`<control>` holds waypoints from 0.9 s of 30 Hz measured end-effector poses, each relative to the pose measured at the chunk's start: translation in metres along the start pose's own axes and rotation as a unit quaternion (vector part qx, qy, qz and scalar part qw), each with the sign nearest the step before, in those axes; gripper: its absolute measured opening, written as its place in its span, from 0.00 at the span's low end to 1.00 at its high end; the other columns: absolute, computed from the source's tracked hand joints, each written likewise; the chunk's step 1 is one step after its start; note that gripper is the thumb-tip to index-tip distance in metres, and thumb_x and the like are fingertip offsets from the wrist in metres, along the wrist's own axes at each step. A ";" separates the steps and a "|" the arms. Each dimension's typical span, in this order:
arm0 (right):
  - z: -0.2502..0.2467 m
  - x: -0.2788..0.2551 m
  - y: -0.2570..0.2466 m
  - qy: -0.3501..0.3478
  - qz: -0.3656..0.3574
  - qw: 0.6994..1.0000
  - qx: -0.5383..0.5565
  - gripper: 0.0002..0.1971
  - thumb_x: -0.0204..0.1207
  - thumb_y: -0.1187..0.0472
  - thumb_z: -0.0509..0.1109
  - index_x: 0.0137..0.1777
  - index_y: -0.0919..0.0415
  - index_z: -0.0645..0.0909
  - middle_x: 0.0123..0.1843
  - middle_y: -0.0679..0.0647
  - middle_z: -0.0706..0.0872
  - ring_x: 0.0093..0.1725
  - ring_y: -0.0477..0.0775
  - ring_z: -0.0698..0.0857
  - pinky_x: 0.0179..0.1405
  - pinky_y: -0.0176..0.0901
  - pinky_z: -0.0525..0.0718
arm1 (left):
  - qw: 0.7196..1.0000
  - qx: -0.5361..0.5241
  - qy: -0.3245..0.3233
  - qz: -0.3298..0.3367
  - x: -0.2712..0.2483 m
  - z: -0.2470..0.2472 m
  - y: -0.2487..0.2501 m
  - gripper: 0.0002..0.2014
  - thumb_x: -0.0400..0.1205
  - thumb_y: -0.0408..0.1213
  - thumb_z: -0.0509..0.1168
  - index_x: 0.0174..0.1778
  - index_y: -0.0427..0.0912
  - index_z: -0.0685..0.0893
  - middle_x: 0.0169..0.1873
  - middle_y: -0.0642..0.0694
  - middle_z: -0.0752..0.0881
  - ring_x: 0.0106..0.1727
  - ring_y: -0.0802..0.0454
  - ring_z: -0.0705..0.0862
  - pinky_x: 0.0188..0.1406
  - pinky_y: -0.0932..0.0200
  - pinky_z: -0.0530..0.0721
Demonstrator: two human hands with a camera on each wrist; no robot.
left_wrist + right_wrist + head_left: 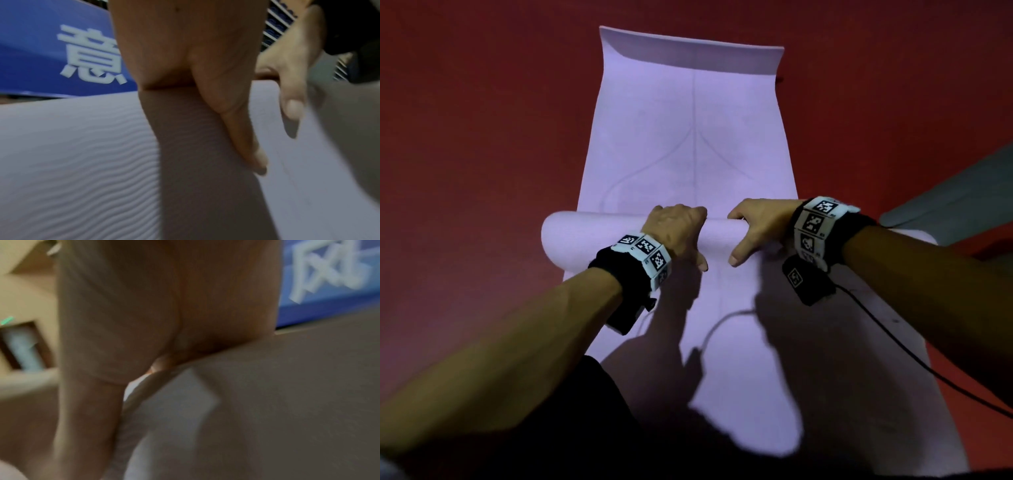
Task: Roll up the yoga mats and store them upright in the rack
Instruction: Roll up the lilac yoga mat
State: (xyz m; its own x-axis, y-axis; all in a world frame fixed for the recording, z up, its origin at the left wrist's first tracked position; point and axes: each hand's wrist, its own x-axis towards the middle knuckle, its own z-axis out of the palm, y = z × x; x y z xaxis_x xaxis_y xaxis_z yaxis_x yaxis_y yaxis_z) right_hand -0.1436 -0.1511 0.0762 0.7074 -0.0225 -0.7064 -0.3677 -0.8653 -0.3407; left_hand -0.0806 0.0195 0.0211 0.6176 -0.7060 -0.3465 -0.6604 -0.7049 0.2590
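I had the pale lilac foam yoga mat [688,137] lying flat on the dull red floor [482,137], and I used the mat as my landmark. Its long axis ran straight away from me. A rolled section [571,236] sat across the mat, so the roll axis ran left to right, square to the mat length.

My left hand [674,229] was on top of the roll, just left of the mat's centre line, fingers curled over the far side, thumb on the near side. So it was gripping the roll. My right hand [756,226] was just right of the centre line, same pose, fingers hooked over the roll and thumb pointing down at me. The two hands were near each other but not touching. Both were about equally near the roll; neither led.

The far end of the mat [691,51] curled up slightly. Flat mat showed on both sides of the roll, beyond it and toward me. I couldn't tell from this which way the roll travelled.

A grey-white panel [945,205] showed off the mat's right edge. A black cable [893,346] trailed across the mat's near right part. The rack was not in view from the head camera. The right wrist view was blurred.

My judgement: rolling was partway, with storing not yet started.
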 end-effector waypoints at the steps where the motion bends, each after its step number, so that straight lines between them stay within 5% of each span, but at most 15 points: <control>1: 0.002 0.003 0.000 0.010 0.003 0.999 -0.035 0.22 0.62 0.52 0.88 0.51 0.56 0.83 0.41 0.49 0.87 0.44 0.54 0.86 0.30 0.43 0.85 | 1.000 -0.008 -0.008 0.005 0.000 0.002 -0.001 0.38 0.59 0.62 0.83 0.55 0.45 0.75 0.49 0.45 0.87 0.53 0.40 0.85 0.47 0.51 0.75; 9: 0.014 0.005 -0.010 0.097 0.003 0.971 -0.220 0.28 0.57 0.37 0.83 0.49 0.49 0.76 0.42 0.47 0.82 0.44 0.55 0.85 0.40 0.45 0.82 | 0.998 -0.058 -0.031 -0.007 0.002 0.006 -0.007 0.32 0.60 0.54 0.85 0.56 0.49 0.80 0.48 0.47 0.88 0.53 0.42 0.85 0.46 0.53 0.80; 13: 0.022 0.002 -0.014 0.085 -0.022 0.969 -0.233 0.32 0.61 0.37 0.81 0.61 0.48 0.75 0.47 0.46 0.79 0.48 0.55 0.81 0.45 0.47 0.78 | 0.996 -0.068 -0.062 -0.006 0.002 0.007 -0.012 0.28 0.63 0.51 0.85 0.56 0.49 0.84 0.46 0.49 0.87 0.50 0.46 0.86 0.45 0.56 0.79; 18: 0.040 0.009 -0.019 0.146 -0.056 0.952 -0.262 0.32 0.61 0.39 0.80 0.58 0.53 0.72 0.47 0.50 0.79 0.46 0.59 0.80 0.43 0.48 0.73 | 0.992 -0.094 -0.079 -0.011 0.001 0.008 -0.017 0.27 0.60 0.50 0.86 0.53 0.52 0.85 0.44 0.51 0.89 0.49 0.47 0.88 0.52 0.51 0.87; 23: 0.030 0.016 -0.021 0.041 0.014 0.988 -0.149 0.25 0.60 0.48 0.83 0.54 0.55 0.81 0.43 0.49 0.86 0.44 0.55 0.87 0.44 0.47 0.89 | 0.997 -0.042 -0.049 0.030 -0.002 0.010 -0.009 0.30 0.64 0.55 0.82 0.57 0.50 0.80 0.47 0.49 0.86 0.51 0.44 0.85 0.44 0.53 0.79; 27: 0.022 0.012 -0.008 -0.010 0.016 0.999 -0.049 0.17 0.63 0.53 0.84 0.47 0.55 0.81 0.42 0.50 0.86 0.43 0.54 0.85 0.38 0.43 0.82 | 0.998 -0.007 -0.047 0.050 -0.001 0.009 0.002 0.29 0.66 0.57 0.79 0.58 0.50 0.78 0.46 0.50 0.85 0.48 0.45 0.84 0.42 0.54 0.76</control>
State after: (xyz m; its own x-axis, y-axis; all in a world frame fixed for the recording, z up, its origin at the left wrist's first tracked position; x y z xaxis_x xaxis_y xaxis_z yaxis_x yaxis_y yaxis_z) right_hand -0.1452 -0.1332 0.0570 0.6842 -0.0411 -0.7282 -0.3272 -0.9096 -0.2561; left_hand -0.0860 0.0195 0.0136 0.5066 -0.7634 -0.4007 -0.7099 -0.6331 0.3086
